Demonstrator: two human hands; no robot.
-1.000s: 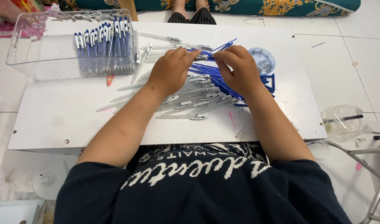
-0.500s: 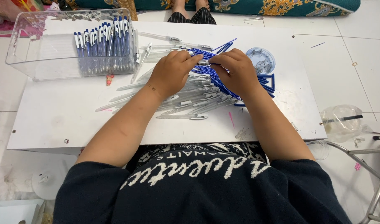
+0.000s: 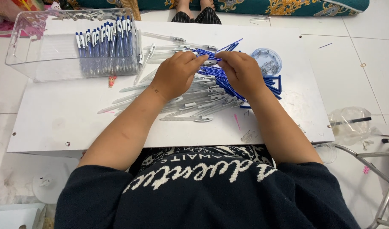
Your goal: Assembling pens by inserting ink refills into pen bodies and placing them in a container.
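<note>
Between both hands, over the middle of the white board (image 3: 54, 123): a blue pen refill (image 3: 203, 54), thin and slanted, amid a loose bundle of blue refills (image 3: 268, 82) spreading to the right. Left hand (image 3: 175, 74) curled, fingers bent and pinched toward the refill's end, knuckles up; exact grip hidden under the fingers. Right hand (image 3: 241, 72) likewise curled, fingertips pressed together on the same blue stick, thumb out of sight. Hands nearly touching at the fingertips. Beneath and in front of them, a heap of clear pen barrels (image 3: 190, 104) lying flat, fanned toward the left edge, one barrel apart at the front. Just right of the right hand, a small round clear dish (image 3: 266, 61) with tiny parts inside, partly overlapped by the blue bundle. Far left on the board, a clear plastic bin (image 3: 33, 51) with a row of finished blue-and-white pens (image 3: 105, 40) leaning against its right wall. Off the board to the right, on the tiled floor, a crumpled clear plastic bag (image 3: 349, 123).
</note>
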